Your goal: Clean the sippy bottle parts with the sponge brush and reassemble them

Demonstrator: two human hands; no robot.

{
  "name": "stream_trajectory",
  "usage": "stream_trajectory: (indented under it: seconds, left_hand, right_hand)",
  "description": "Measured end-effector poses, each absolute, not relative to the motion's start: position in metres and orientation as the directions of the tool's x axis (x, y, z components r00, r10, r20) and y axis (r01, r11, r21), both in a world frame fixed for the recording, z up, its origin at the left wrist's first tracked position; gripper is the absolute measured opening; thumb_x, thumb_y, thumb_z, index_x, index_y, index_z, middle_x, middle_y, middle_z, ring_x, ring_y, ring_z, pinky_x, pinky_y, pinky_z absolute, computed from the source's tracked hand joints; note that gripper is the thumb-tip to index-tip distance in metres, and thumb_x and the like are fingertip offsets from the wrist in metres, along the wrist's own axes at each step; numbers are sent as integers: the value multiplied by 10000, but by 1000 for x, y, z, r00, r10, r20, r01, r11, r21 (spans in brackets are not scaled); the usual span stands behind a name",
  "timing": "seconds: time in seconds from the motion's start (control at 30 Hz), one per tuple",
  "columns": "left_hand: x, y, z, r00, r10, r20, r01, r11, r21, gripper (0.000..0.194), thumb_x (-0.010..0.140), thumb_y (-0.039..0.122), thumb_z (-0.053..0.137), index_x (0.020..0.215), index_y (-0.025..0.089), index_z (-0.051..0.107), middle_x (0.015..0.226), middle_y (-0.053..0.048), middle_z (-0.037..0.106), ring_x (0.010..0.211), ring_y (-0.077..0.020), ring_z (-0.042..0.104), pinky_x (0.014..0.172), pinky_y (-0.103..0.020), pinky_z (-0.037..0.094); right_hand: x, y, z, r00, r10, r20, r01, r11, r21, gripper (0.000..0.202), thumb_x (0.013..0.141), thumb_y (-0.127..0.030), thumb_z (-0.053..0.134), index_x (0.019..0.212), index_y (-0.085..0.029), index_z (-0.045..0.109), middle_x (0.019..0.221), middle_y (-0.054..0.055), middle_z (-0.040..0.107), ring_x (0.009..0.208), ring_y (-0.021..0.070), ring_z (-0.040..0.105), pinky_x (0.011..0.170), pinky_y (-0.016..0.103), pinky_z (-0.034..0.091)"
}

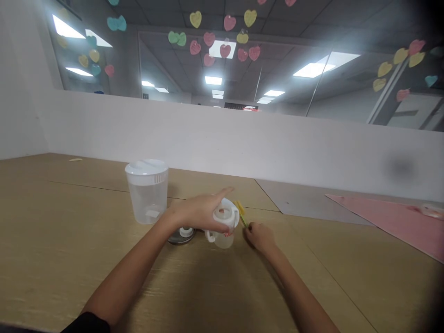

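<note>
A translucent baby bottle with white side handles [224,239] stands on the wooden table, its open mouth facing up toward me. My left hand [203,210] reaches across from the left and grips it around its upper part, one finger stretched out to the right. Just right of the bottle, my right hand [261,237] is closed on the thin green handle of a brush with a yellow head [239,207]. Left of the bottle, partly under my left wrist, lies a dark round dish or lid [178,239] with a small white ring-shaped piece [186,231] on it.
A translucent bucket with a white lid [149,196] stands left of my left hand. A pink sheet [385,222] lies at the right, beside a grey panel [301,203]. Behind the table rises a white wall [208,138] below a window with heart-shaped notes.
</note>
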State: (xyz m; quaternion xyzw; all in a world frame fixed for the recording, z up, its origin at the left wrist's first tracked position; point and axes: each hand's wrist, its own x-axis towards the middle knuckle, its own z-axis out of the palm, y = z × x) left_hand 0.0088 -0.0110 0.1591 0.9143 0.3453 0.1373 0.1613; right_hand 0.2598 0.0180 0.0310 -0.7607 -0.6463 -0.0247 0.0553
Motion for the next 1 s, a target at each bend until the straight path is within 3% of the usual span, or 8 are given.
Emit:
stream_trajectory:
  seconds: [0.07, 0.17, 0.27, 0.33, 0.63, 0.83, 0.9, 1.0]
  left_hand:
    - [14, -12, 154, 767, 639, 63, 583, -735, 346, 934, 694, 512, 618, 1458, 287, 130, 1082, -43, 631, 969, -235, 592, 705, -254, 421]
    - [23, -11, 142, 816, 578, -10, 561, -787, 257, 798, 667, 496, 639, 1378, 303, 334, 1113, -37, 633, 1007, -244, 579, 759, -273, 421]
    - [31, -6, 129, 843, 537, -35, 532, -821, 206, 590, 663, 458, 637, 1211, 276, 515, 1082, -37, 648, 972, -240, 591, 771, -288, 427]
    - [35, -3, 121, 847, 531, -36, 528, -829, 186, 530, 657, 442, 635, 1147, 257, 550, 1054, -43, 656, 947, -244, 598, 753, -297, 435]
    - [37, 1, 115, 790, 595, -149, 612, -779, 135, 654, 662, 454, 632, 1255, 238, 459, 1071, -71, 651, 975, -274, 597, 786, -330, 451]
    - [6, 26, 132, 761, 639, -114, 640, -710, 294, 905, 619, 500, 706, 1396, 274, 301, 1270, -56, 562, 1101, -220, 558, 863, -258, 444]
    - [-9, 42, 132, 619, 780, -90, 769, -581, 266, 703, 753, 455, 617, 1369, 225, 367, 1272, -73, 563, 1068, -189, 578, 835, -227, 455]
    - [-26, 66, 123, 376, 921, -104, 925, -365, 107, 291, 848, 278, 533, 1047, 89, 628, 1094, -180, 636, 989, -252, 607, 808, -320, 475]
  right_hand:
    - [257, 17, 33, 165, 974, 158, 984, -152, -88, 348, 916, -293, 347, 979, -140, 653, 949, 141, 693, 874, 235, 654, 649, 268, 403]
    - [254, 17, 35, 135, 948, 290, 962, -55, -267, 382, 942, -305, 275, 1151, -178, 569, 993, 82, 690, 878, 182, 643, 672, 242, 420]
    - [252, 18, 32, 56, 917, 395, 893, 131, -430, 381, 913, -311, 325, 1175, -164, 559, 1016, 75, 683, 811, 170, 639, 695, 251, 446]
    - [252, 18, 28, 20, 909, 416, 885, 178, -430, 369, 890, -297, 353, 1143, -163, 587, 1068, 79, 671, 791, 172, 635, 706, 265, 451]
    - [247, 19, 28, 23, 905, 425, 902, 164, -400, 269, 856, -285, 417, 894, -193, 667, 885, 50, 710, 725, 185, 626, 655, 272, 421]
    - [244, 12, 34, 74, 892, 446, 867, 164, -471, 264, 845, -305, 414, 840, -198, 654, 855, 43, 709, 690, 166, 620, 614, 247, 407]
    - [244, 11, 36, 95, 887, 452, 860, 155, -486, 271, 849, -317, 404, 827, -197, 646, 846, 45, 708, 694, 167, 619, 619, 245, 408]
    - [244, 12, 36, 93, 890, 447, 855, 158, -493, 268, 848, -318, 401, 812, -197, 638, 829, 44, 706, 694, 169, 616, 628, 244, 412]
